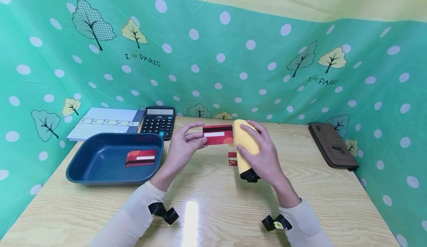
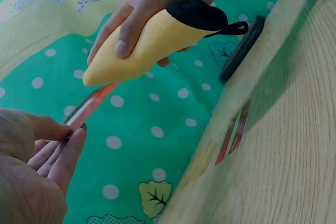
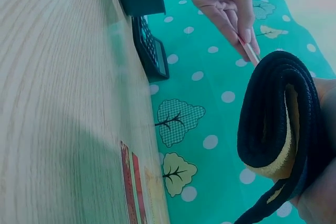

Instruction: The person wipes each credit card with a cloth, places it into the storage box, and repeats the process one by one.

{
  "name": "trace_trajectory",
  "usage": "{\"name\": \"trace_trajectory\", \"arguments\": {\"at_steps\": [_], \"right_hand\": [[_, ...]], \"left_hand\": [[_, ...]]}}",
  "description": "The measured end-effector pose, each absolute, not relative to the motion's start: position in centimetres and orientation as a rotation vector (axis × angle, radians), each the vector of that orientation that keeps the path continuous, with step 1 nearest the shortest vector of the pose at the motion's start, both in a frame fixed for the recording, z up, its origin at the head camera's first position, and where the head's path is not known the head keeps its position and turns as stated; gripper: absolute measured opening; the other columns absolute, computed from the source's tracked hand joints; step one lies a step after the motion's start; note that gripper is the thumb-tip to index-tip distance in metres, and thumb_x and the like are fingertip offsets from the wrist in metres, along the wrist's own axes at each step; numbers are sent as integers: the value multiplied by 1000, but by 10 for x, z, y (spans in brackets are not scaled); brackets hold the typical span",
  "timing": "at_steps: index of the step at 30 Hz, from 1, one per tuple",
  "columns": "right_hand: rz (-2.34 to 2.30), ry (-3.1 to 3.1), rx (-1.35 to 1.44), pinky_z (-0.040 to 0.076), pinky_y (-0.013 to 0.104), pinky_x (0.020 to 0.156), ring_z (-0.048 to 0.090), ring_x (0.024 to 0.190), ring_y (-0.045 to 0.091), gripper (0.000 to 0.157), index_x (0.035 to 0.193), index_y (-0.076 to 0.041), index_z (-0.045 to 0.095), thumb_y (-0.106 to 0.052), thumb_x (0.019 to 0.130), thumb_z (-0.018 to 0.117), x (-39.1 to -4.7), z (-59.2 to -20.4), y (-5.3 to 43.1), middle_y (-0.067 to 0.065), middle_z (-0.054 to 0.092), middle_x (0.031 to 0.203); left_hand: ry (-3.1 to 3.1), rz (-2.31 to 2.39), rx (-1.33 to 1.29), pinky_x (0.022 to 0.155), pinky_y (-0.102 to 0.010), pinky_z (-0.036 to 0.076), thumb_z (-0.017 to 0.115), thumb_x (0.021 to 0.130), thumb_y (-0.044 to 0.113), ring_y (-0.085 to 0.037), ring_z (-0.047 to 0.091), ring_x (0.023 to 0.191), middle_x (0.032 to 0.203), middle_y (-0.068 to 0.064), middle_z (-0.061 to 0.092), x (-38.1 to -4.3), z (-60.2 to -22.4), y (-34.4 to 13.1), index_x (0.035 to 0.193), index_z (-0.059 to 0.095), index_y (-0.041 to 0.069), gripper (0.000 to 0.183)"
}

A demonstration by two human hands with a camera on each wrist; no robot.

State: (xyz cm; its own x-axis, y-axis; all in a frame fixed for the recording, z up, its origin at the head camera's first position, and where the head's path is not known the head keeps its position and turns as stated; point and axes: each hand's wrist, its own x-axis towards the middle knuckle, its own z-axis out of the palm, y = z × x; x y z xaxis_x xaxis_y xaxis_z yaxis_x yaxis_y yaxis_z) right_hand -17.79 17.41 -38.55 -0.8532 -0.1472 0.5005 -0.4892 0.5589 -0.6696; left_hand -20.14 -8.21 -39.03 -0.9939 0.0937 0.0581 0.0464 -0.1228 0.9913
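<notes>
My left hand pinches a red card with a black stripe and a white strip between thumb and fingers. The card is raised above the table, its right end meeting the yellow cloth. My right hand grips that cloth, which is folded into a thick roll with black edging and a small black loop. On the table below lies another red card, partly hidden by the cloth in the head view. A further red card lies in the dark blue basin on the left.
Behind the basin lie a pale folder and a black calculator. A brown case rests at the table's far right. A green dotted curtain hangs along the back and sides of the wooden table.
</notes>
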Motion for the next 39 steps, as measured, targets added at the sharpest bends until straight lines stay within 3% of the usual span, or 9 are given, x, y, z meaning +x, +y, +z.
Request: {"name": "trace_trajectory", "arguments": {"at_steps": [5, 10, 17, 20, 24, 39], "right_hand": [[1181, -2409, 529, 54, 35, 88, 53, 138, 23, 63, 144, -28, 61, -12, 87, 83, -178, -387, 170, -4, 47, 157], [1148, -2416, 548, 55, 39, 86, 56, 134, 25, 62, 143, -26, 62, -12, 86, 83, -178, -389, 167, 0, 48, 157], [1137, -2428, 542, 55, 33, 81, 58, 131, 23, 63, 143, -27, 62, -13, 86, 83, -177, -391, 165, -5, 47, 157], [1126, -2426, 540, 56, 31, 75, 62, 123, 23, 62, 143, -27, 62, -13, 86, 83, -177, -391, 164, -4, 48, 156], [1107, -2427, 555, 56, 34, 77, 63, 123, 25, 63, 143, -26, 62, -12, 85, 84, -175, -391, 162, 0, 49, 156], [1082, -2416, 635, 54, 31, 76, 60, 128, 25, 64, 143, -27, 62, -13, 85, 84, -170, -394, 151, 2, 48, 157]], "left_hand": [[2033, 2335, 146, 86, -36, 66, 69, 92, -6, -13, 78, 91, 124, -35, 68, -202, -392, -80, 140, 59, 3, 50], [2028, 2344, 133, 86, -37, 66, 70, 93, -5, -13, 78, 91, 123, -32, 70, -201, -392, -78, 140, 60, 5, 49], [1993, 2365, 130, 88, -39, 65, 68, 95, -5, -17, 78, 95, 122, -28, 72, -200, -390, -77, 138, 62, 10, 47], [1980, 2376, 139, 87, -38, 66, 67, 95, -6, -17, 78, 94, 122, -29, 72, -199, -389, -76, 139, 61, 8, 46], [1958, 2384, 153, 87, -36, 66, 67, 95, -7, -17, 78, 95, 120, -28, 73, -197, -390, -72, 141, 58, 4, 48], [1967, 2342, 152, 90, -34, 65, 67, 97, -3, -23, 77, 103, 120, -22, 75, -191, -391, -67, 137, 62, 10, 43]]}}
